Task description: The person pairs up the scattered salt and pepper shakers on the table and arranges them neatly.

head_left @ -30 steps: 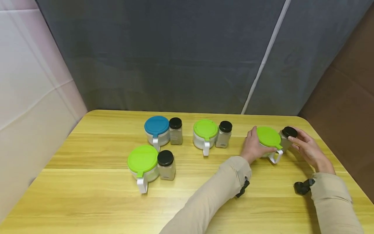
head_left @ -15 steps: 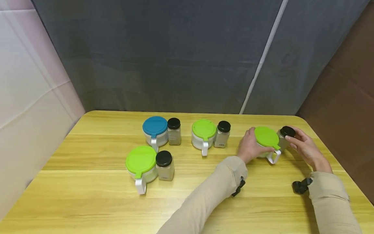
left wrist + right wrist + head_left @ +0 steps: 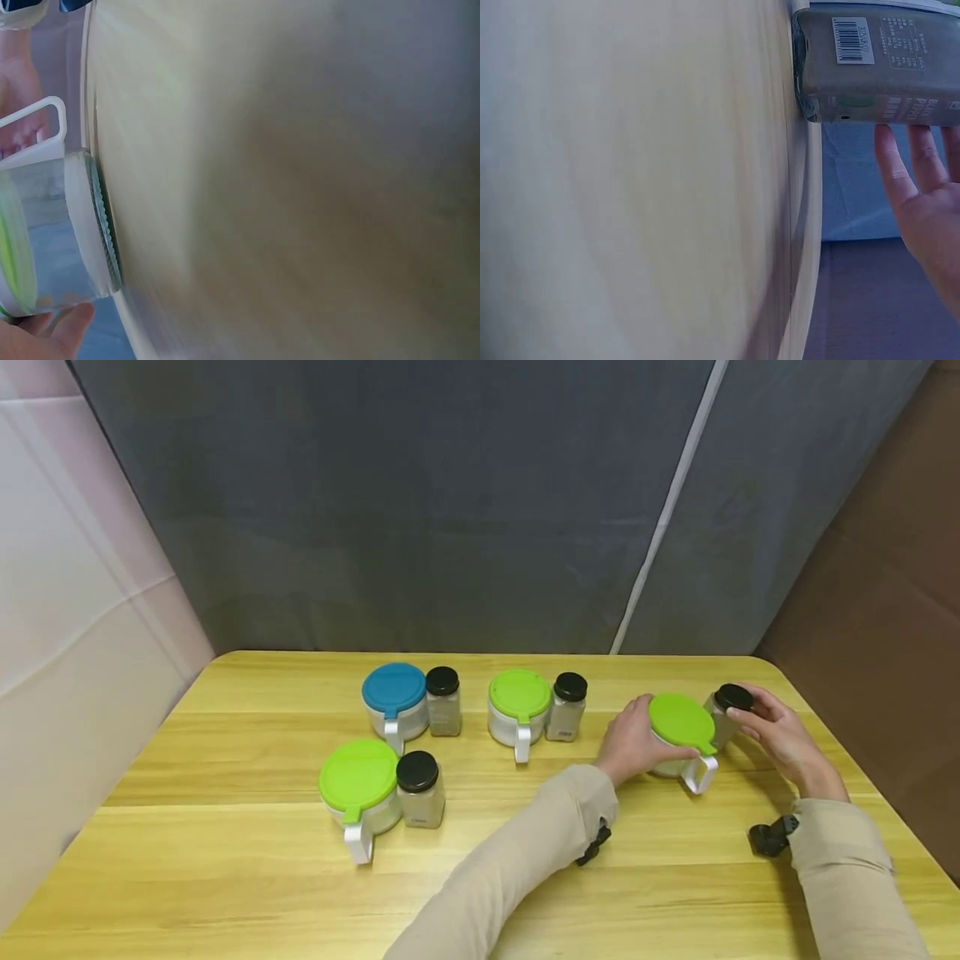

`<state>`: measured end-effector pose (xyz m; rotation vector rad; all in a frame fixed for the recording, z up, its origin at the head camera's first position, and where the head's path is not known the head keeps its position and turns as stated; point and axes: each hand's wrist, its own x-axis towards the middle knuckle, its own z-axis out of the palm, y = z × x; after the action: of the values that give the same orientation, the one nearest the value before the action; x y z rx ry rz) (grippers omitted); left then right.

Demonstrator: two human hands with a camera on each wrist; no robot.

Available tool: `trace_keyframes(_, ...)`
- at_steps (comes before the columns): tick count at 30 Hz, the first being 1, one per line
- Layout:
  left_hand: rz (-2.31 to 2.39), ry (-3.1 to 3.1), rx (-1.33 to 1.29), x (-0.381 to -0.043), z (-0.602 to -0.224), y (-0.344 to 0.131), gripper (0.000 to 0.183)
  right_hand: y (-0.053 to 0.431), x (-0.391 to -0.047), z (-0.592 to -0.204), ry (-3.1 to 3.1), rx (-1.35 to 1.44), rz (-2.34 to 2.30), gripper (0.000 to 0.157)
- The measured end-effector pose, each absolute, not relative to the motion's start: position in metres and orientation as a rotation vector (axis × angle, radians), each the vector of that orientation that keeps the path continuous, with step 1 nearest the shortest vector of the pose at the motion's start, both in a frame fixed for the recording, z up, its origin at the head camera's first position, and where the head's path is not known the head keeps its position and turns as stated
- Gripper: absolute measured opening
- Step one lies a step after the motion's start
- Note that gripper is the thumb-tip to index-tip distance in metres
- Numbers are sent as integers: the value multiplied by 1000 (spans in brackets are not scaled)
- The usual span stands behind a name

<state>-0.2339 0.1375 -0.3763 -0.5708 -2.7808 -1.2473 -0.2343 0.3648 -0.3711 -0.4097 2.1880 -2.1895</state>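
At the table's right side, my left hand [image 3: 633, 743] grips a round glass seasoning jar [image 3: 681, 722] with a lime-green lid and a white handle. Its thumb lies along the front and the fingers are behind. In the left wrist view, the flat base of this jar [image 3: 52, 232] sits at the table surface. My right hand [image 3: 795, 743] holds a square, black-capped pepper bottle [image 3: 720, 720] just right of the jar, thumb at the front of the cap. In the right wrist view, fingertips touch the side of the upright bottle [image 3: 877, 67], which has a barcode and pepper lettering.
Left of my hands, a green-lidded jar [image 3: 519, 706] stands beside a black-capped bottle [image 3: 566, 710]. Farther left are a blue-lidded jar [image 3: 395, 697] with its bottle [image 3: 445, 706], and nearer me another green-lidded jar [image 3: 360, 785] with a bottle [image 3: 422, 793]. A dark cloth wall [image 3: 420, 527] rises behind.
My left hand and its green-lidded jar have shifted slightly toward me. The right hand and pepper bottle stay almost where they were. The whole head view has drifted a little.
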Motion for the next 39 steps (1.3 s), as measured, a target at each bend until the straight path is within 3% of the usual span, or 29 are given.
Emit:
trace_keyframes(17, -1280, -2743, -751, -222, -370, 114, 85, 373, -222, -361, 2566, -399, -1904, 35)
trace_keyframes(27, -1292, -2762, -871, -206, -367, 101, 90, 370, -202, -343, 2829, -299, -1531, 41)
trace_keyframes(39, -1286, -2734, -1013, -184, -358, 84, 89, 363, -177, -322, 2910, -353, -1470, 41)
